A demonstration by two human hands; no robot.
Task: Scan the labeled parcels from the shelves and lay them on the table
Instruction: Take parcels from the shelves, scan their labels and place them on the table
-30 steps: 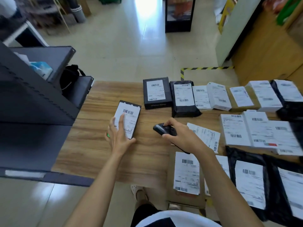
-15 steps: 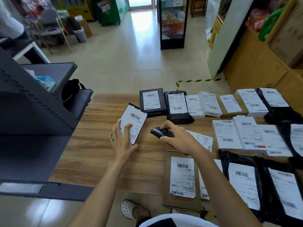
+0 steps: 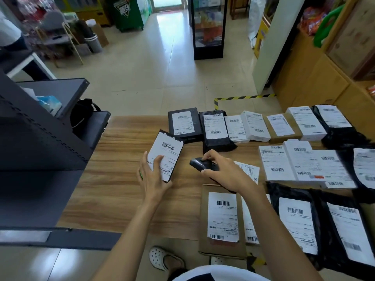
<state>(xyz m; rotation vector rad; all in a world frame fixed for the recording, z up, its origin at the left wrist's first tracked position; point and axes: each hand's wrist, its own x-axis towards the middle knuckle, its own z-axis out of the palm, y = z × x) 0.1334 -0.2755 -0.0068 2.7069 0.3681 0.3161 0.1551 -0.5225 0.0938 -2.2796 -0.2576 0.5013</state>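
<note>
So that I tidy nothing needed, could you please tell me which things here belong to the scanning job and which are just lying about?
Job: slim black parcel in the left hand; scanner in the right hand; labelled parcels on the table; grey shelves.
Lying about: tissue pack; black bag; glass cabinet.

Dark metal shelving unit (image 3: 40, 151) stands against the left edge of the wood-grain table (image 3: 113, 179). Left hand (image 3: 152, 176) holds a flat black labelled parcel (image 3: 166, 155) left of centre, and the right hand (image 3: 224, 172) holds a black handheld scanner (image 3: 199, 165) just right of it. A black labelled box (image 3: 184, 123) lies behind the parcel, and a brown cardboard mailer (image 3: 204, 224) overhangs the near edge.
</note>
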